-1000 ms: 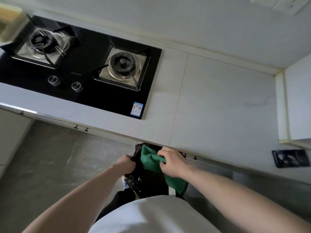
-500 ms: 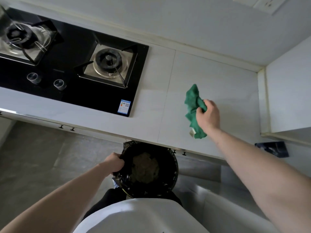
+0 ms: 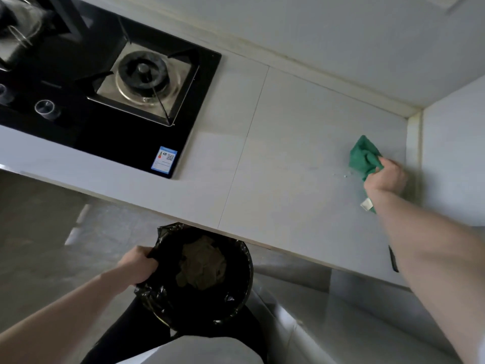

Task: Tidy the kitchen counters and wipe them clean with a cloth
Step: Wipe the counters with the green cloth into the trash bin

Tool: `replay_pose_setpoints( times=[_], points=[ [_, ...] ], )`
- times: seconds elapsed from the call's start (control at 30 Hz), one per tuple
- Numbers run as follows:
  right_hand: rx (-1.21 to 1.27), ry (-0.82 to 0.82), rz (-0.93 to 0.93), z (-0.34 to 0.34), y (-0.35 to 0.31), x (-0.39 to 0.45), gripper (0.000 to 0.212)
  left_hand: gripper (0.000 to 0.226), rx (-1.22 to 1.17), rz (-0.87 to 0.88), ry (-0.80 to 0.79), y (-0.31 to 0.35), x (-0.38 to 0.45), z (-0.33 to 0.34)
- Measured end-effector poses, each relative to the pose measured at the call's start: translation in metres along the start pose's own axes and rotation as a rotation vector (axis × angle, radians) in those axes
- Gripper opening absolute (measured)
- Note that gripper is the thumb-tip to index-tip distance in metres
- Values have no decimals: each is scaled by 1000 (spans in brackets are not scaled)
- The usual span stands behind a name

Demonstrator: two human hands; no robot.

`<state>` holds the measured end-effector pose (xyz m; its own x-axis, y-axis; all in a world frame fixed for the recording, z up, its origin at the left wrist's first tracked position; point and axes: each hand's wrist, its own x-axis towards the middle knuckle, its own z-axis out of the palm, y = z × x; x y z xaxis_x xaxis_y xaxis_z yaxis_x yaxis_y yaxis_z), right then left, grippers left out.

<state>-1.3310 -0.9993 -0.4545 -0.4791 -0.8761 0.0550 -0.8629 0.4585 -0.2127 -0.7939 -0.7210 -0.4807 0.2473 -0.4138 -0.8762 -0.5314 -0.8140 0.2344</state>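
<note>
Head view: our right hand [image 3: 385,177] bunches the green cloth [image 3: 363,158] on the far-right tabletop [image 3: 288,153], fingers curled round it. Soft, light; best gripped wadded. Left hand [image 3: 139,266] grips the bin bag [image 3: 157,258] rim.

A second ago the right hand [image 3: 385,177] is down at the mouth of the bin [image 3: 199,274], holding the green cloth [image 3: 363,158] over the black liner. Half a second ago it has lifted the cloth up above the middle of the tabletop [image 3: 288,158]. Now the hand is out near the far right corner by the side wall, the cloth bunched in its grip and pressed down onto the tabletop, just beside a few small specks [image 3: 341,175]. With the cloth gone from the bin mouth, the crumpled waste inside shows.
</note>
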Motion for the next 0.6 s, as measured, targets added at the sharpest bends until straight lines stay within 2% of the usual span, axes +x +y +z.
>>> replay_pose_setpoints(
  times=[0.07, 0.2, 0.27, 0.37, 0.47, 0.6],
  points=[
    [-33, -4, 72, 9, 8, 16, 44, 26, -14, -3, 16, 2, 2, 2],
    [-49, -181, 111, 34, 23, 32, 45, 23, -28, -8, 32, 2, 1, 8],
    [-58, -216, 150, 40, 25, 36, 50, 23, -23, -6, 29, 2, 0, 10],
    [-73, -229, 168, 38, 22, 35, 51, 26, -30, 4, 22, 4, 1, 10],
    [-107, -237, 109, 35, 14, 16, 53, 27, -31, 14, 4, 4, 0, 14],
    [-46, -177, 97, 34, -7, -29, 48, 23, -52, 49, -11, 6, -2, 22]
  ],
)
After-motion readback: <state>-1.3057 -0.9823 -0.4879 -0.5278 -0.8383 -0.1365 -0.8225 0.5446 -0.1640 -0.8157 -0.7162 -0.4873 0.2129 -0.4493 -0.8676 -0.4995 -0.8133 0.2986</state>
